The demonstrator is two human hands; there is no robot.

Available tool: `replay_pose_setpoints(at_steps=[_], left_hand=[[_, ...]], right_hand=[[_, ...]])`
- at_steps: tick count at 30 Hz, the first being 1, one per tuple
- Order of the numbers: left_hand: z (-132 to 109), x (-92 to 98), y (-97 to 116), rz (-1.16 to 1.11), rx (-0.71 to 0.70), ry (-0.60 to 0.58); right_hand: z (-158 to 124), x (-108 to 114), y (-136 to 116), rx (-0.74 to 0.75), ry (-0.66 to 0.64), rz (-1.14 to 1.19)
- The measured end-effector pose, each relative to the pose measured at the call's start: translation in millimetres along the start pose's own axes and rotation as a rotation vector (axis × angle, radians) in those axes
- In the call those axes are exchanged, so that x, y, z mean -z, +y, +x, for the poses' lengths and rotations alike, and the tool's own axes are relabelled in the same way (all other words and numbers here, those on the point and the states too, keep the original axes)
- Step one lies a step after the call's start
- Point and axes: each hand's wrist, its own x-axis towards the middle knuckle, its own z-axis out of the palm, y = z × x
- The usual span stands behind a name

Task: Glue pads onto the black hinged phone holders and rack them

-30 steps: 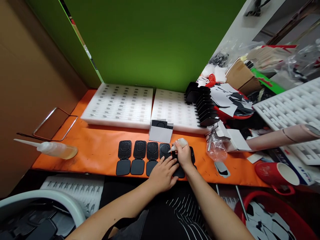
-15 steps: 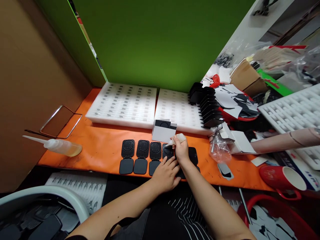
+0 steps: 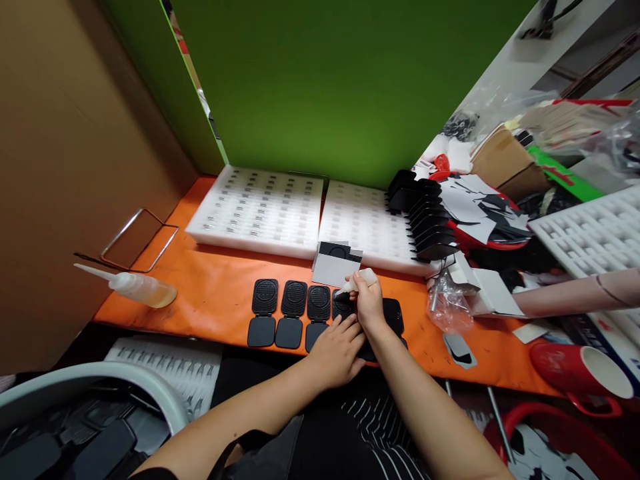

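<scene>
the right hand (image 3: 369, 303) grips a small white bottle (image 3: 370, 275), its nozzle (image 3: 347, 289) over a black plate (image 3: 342, 306) (contact is hard to tell), while the left hand (image 3: 336, 353) lies outspread nearby.

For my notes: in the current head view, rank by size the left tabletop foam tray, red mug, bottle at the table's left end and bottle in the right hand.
1. Left tabletop foam tray
2. Red mug
3. Left-end bottle
4. Held bottle, partly covered by the right hand
</scene>
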Motion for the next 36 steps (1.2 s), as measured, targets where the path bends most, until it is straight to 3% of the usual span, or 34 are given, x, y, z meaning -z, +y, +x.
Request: replay_pose_setpoints(at_steps=[6,12,15,21,28,33,36], left_hand=[[-37,22.3,-21,0.029,0.117,0.076],[-50,19.6,-38,0.054,0.172,0.056],[-50,15.3,-39,0.051,0.177,0.067],[-51,14.9,-40,0.036,0.181,0.061],[-52,12.3,-40,0.013,0.181,0.079],[-53,11.5,-40,0.025,0.192,0.101],[-53,10.4,-41,0.056,0.174,0.113]], right_hand=[[-18,-10,6,0.143,-0.118,-0.169],[-19,-11,9,0.277,-0.099,-0.454],[-15,-11,8,0.242,-0.082,-0.398],[-9,-25,2,0.044,-0.08,-0.063],[-3,-50,6,0.17,-0.097,-0.166],[-1,-52,9,0.236,-0.087,-0.297],[-2,-52,6,0.205,-0.058,-0.243]])
